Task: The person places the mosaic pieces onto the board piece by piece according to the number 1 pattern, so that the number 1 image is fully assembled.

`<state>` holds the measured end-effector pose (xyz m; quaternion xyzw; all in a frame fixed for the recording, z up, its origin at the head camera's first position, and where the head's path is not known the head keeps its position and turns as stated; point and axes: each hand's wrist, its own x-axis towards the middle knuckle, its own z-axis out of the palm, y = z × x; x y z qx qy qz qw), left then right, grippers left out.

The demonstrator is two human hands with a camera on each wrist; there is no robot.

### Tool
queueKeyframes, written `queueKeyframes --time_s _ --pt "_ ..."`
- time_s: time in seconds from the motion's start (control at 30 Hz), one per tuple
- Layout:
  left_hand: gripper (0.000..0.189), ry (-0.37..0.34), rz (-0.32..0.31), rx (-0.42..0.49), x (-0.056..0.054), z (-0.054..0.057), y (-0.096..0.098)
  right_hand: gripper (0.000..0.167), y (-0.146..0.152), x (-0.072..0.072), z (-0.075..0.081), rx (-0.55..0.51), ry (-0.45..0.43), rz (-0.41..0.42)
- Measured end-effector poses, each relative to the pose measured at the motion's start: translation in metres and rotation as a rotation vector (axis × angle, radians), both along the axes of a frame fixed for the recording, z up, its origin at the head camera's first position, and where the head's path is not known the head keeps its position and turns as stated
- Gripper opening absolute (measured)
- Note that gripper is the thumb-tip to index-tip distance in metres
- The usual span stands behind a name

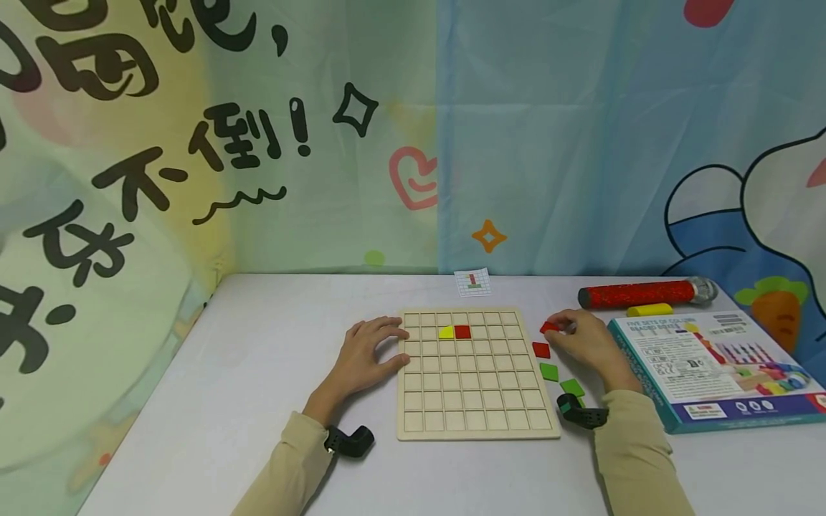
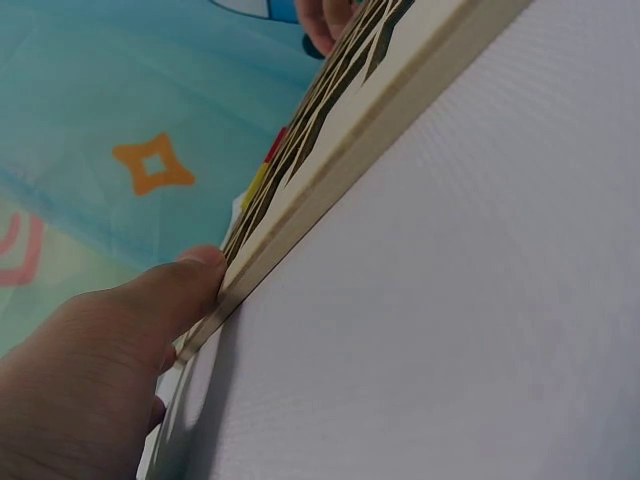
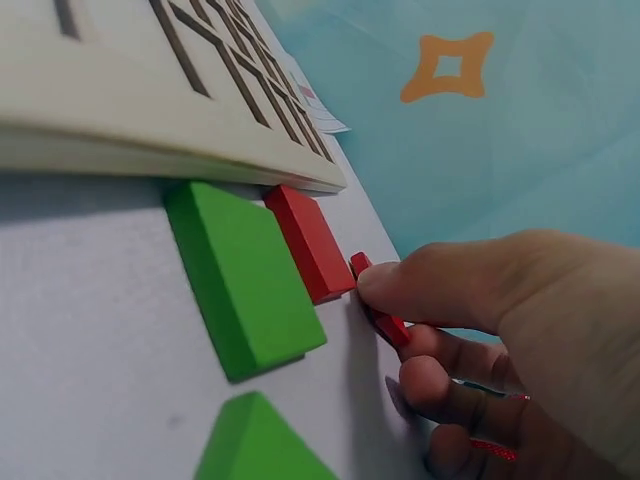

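A pale wooden grid board (image 1: 477, 423) lies on the white table, with a yellow tile (image 1: 446, 332) and a red tile (image 1: 462, 332) side by side in an upper row. My left hand (image 1: 371, 356) touches the board's left edge with thumb and fingertips, fingers spread. Right of the board, my right hand (image 1: 584, 342) pinches a red square tile (image 3: 385, 318) between thumb and fingers, tilted up close over the table. Nearest to that hand lie another red tile (image 1: 541, 350) and several green tiles (image 1: 549, 372), partly hidden by the wrist.
A printed box (image 1: 716, 358) lies at the right, with a yellow piece (image 1: 649, 309) and a red glittery tube (image 1: 645, 294) behind it. Behind the board is a small gridded card (image 1: 472, 282) with a red and green figure. A printed curtain (image 1: 548, 143) hangs along the back edge.
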<state>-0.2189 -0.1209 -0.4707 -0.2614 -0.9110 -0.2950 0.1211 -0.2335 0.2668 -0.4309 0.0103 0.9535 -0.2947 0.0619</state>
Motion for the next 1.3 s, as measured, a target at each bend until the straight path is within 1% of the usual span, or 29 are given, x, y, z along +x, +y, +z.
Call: queueKeyframes --time_s 0.3,0.53,0.77,1.07,1.2,1.3 --pt "0.037 0.0 0.001 0.001 -0.001 0.001 0.0 0.044 0.0 -0.001 0.001 0.0 0.016 -0.012" --pt "0.037 -0.006 0.007 -0.008 -0.001 0.001 0.0 0.044 -0.003 -0.001 0.003 -0.014 0.012 -0.009" --pt "0.037 0.001 -0.001 0.002 0.0 0.001 -0.001 0.041 -0.01 0.0 0.005 -0.029 0.092 0.046" --pt "0.036 0.021 -0.001 -0.001 -0.001 -0.001 0.0 0.035 -0.023 0.001 0.006 -0.05 0.125 0.098" --pt "0.036 0.012 -0.002 -0.001 0.0 -0.001 0.0 0.032 -0.027 0.0 0.004 -0.053 0.144 0.132" --pt "0.036 0.004 0.005 -0.007 0.0 0.0 0.0 0.031 -0.029 0.0 0.003 -0.054 0.151 0.142"
